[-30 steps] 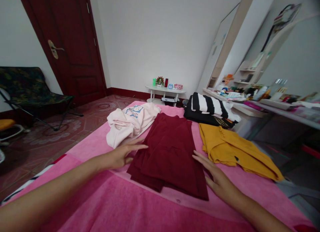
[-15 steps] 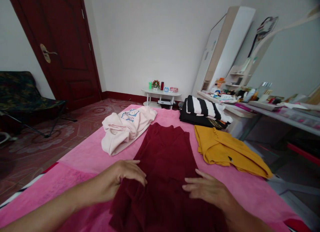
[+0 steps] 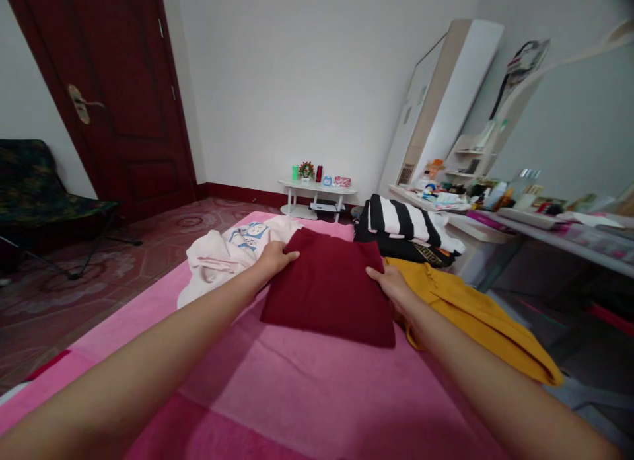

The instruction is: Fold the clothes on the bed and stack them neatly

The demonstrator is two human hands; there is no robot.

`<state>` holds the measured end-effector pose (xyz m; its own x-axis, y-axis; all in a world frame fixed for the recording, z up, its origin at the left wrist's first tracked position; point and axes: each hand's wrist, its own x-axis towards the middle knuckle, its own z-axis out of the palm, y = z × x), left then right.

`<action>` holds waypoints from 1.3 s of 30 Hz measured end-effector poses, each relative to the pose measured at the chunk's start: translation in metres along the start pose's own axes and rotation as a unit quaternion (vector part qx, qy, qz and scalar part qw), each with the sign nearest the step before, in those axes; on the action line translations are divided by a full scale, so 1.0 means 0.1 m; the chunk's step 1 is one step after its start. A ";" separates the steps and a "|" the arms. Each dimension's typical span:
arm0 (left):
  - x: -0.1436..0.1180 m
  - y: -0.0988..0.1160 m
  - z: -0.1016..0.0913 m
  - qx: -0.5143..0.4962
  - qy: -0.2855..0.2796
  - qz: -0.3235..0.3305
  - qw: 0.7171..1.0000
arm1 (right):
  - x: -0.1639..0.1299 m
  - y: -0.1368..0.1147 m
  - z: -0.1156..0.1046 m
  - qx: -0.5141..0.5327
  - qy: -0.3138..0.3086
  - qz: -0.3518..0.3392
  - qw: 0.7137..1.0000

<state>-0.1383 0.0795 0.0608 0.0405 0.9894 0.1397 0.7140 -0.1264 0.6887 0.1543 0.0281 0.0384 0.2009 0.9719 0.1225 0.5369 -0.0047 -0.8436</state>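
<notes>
A dark red garment (image 3: 329,288) lies folded in half on the pink blanket (image 3: 307,394). My left hand (image 3: 274,256) grips the fold's far left corner, and my right hand (image 3: 391,285) grips its right edge. Both arms are stretched forward over the blanket. To the left of the red garment a pale pink sweatshirt (image 3: 222,258) lies crumpled, partly under my left hand. A mustard yellow garment (image 3: 470,314) lies spread to the right, next to my right hand.
A black and white striped pile (image 3: 401,225) sits at the bed's far end. Beyond it stands a small white table (image 3: 317,189) with little items. A cluttered desk (image 3: 535,222) runs along the right; a dark chair (image 3: 44,202) and red door (image 3: 113,96) stand left.
Both hands took the near end of the red garment and carried it forward, folding it in half. The hands now sit at its far edge.
</notes>
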 end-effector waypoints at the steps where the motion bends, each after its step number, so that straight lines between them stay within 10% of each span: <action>1: 0.11 -0.07 0.10 0.052 0.001 -0.005 0.999 | 0.11 0.05 0.05 -0.051 0.005 0.036 0.998; 8: 0.42 -0.37 0.45 0.154 0.025 -0.019 0.987 | 0.51 0.34 0.05 -0.321 0.030 0.071 0.944; 13: 0.36 -0.26 0.44 0.174 0.051 0.009 0.983 | 0.55 0.37 0.08 -0.287 0.030 0.078 0.954; 18: -0.15 -0.07 0.47 0.110 0.067 0.185 0.974 | -0.01 0.00 0.28 -0.255 0.115 -0.130 0.951; 22: -0.65 -0.16 0.36 0.032 0.032 0.292 0.955 | -0.74 -0.19 0.31 -0.227 0.000 -0.310 0.923; 29: -0.96 -0.63 0.04 0.063 -0.008 0.380 0.923 | -1.00 0.28 0.06 -0.223 0.002 -0.327 0.918; 39: -1.01 -0.61 0.03 0.103 -0.033 0.425 0.899 | -1.02 0.31 0.04 -0.167 -0.016 -0.392 0.905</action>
<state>-0.1834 -0.0122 0.0026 0.6695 0.5439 0.5060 0.5189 -0.8298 0.2054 0.1471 -0.0707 -0.0024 -0.3702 0.7135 0.5948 0.7221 0.6238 -0.2989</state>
